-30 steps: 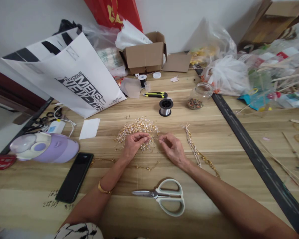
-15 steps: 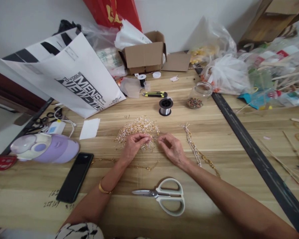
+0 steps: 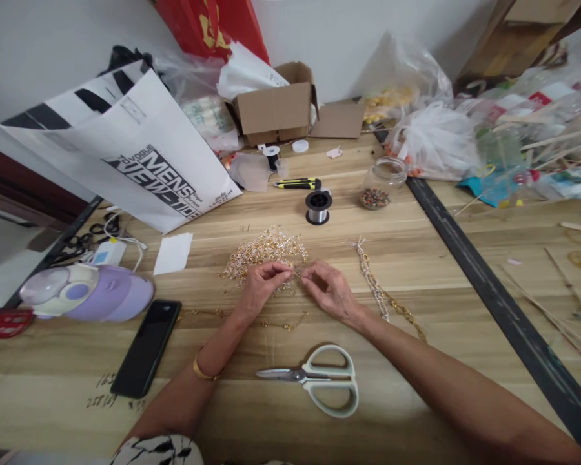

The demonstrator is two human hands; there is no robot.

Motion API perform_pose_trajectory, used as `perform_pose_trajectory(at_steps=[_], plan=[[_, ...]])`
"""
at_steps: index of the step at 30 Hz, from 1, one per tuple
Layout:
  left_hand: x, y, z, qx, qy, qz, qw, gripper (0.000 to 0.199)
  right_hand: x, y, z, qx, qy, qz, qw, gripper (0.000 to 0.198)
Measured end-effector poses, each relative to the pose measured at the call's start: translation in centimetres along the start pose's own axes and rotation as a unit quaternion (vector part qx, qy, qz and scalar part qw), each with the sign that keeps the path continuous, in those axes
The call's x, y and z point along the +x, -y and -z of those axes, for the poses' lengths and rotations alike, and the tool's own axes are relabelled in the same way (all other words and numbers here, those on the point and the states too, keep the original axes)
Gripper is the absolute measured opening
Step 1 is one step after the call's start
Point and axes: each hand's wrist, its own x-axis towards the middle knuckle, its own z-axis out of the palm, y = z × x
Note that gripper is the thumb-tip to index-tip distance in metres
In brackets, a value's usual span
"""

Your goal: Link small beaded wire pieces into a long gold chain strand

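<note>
At the front edge of a pile of gold and clear beaded pieces (image 3: 264, 248), my left hand (image 3: 264, 284) is closed in a pinch. My right hand (image 3: 330, 290) pinches too, its fingertips a short gap from the left ones. Whatever lies between the fingers is too small to make out. A thin gold chain (image 3: 283, 326) lies on the table below my hands. To the right rests a bundle of silver and gold beaded chains (image 3: 377, 290). Scissors with pale handles (image 3: 314, 378) lie nearer to me, blades pointing left.
Behind the pile stand a wire spool (image 3: 318, 206), a yellow-black box cutter (image 3: 297, 184) and a glass jar of beads (image 3: 380, 187). On the left are a phone (image 3: 146, 349), a purple bottle (image 3: 90, 292) and a white paper bag (image 3: 140, 148). A cardboard box (image 3: 274, 111) is at the back.
My right hand has shifted slightly left, bringing its fingertips closer to the left hand's. The whole view has moved a little. Both hands stay pinched.
</note>
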Motion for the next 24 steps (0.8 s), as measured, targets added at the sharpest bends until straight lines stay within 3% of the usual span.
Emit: perform_pose_trajectory(at_steps=[24], plan=[[-0.18, 0.11, -0.31, -0.012, 0.017, 0.013, 1.0, 0.013, 0.06, -0.13, -0.12, 0.003, -0.005, 0.051, 0.999, 0.007]])
